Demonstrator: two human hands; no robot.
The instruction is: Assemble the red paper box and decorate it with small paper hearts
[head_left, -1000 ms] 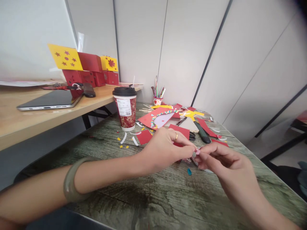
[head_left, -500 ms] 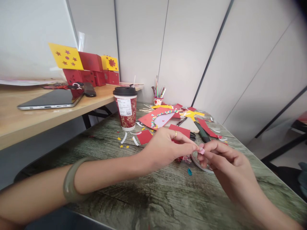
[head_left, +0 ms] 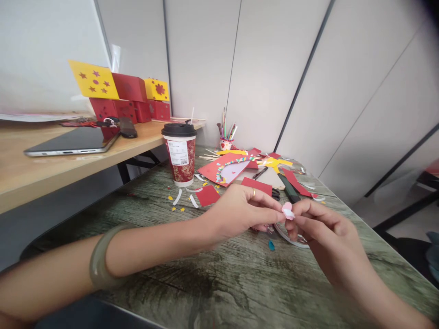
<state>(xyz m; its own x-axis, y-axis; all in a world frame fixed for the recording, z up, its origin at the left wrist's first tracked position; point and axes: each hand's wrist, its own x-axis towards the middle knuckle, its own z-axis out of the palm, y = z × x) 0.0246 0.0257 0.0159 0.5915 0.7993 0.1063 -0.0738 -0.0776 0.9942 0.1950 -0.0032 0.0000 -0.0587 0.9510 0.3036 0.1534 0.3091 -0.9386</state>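
Note:
Between my two hands is a small pink-and-white sticker [head_left: 288, 210], with a rounded pink part on top and a white patch below. My left hand [head_left: 242, 208] reaches in from the left and pinches its left edge between thumb and fingers. From the right, my right hand [head_left: 324, 233] grips the opposite edge with thumb and index finger. Under the hands, partly hidden, a clear round dish [head_left: 291, 241] rests on the table [head_left: 219, 278]. A blue drop-shaped piece [head_left: 271, 245] lies just in front of it.
A lidded paper cup [head_left: 179, 157] stands at the left. Behind the hands lie a decorated red card [head_left: 224, 169], red paper scraps [head_left: 207, 195], scissors [head_left: 275, 194] and a green cutter [head_left: 289, 187]. A pen pot [head_left: 226, 144] is farther back. On the wooden shelf sits a laptop [head_left: 73, 140].
The pink piece has opened up between my fingertips, so its rounded top and a white patch now show. My hands have stayed almost in place.

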